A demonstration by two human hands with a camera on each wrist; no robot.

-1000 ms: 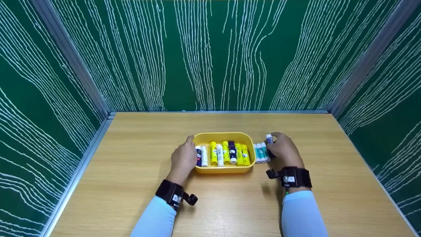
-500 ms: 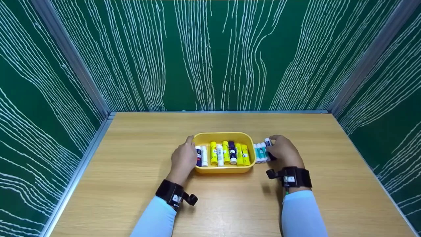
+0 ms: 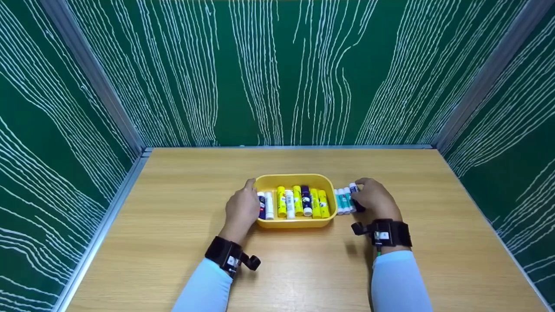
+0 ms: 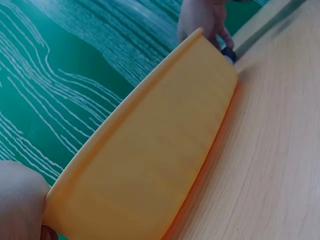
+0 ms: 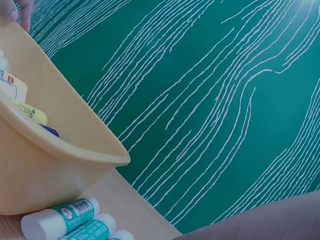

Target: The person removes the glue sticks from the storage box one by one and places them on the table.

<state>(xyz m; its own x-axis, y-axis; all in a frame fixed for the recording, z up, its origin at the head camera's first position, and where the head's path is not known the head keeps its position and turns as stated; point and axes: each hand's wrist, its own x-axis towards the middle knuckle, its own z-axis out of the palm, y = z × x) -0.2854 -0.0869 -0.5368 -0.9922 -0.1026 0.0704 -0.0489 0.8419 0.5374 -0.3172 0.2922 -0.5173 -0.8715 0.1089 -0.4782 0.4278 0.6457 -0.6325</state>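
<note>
A yellow plastic bin (image 3: 297,223) stands on the table with several glue sticks inside: yellow ones (image 3: 298,200), white ones (image 3: 290,204) and dark blue ones (image 3: 306,200). My left hand (image 3: 243,208) grips the bin's left end; the left wrist view has it at the rim. Just right of the bin, several teal-and-white glue sticks (image 3: 343,201) lie side by side. At the right end of that row, my right hand (image 3: 377,198) holds a dark blue glue stick with a white cap (image 3: 353,187) between thumb and fingers. Its lower part is mostly hidden by the hand.
The wooden table (image 3: 295,268) reaches back to a green wall (image 3: 286,86) with white wavy lines. Similar green panels stand left and right, joined by metal posts (image 3: 97,78). Each wrist wears a black strap with a camera (image 3: 388,232).
My right hand has lowered the dark blue glue stick toward me, bringing it beside the teal row. Little differs over the last half second. The left hand and bin have stayed put.
</note>
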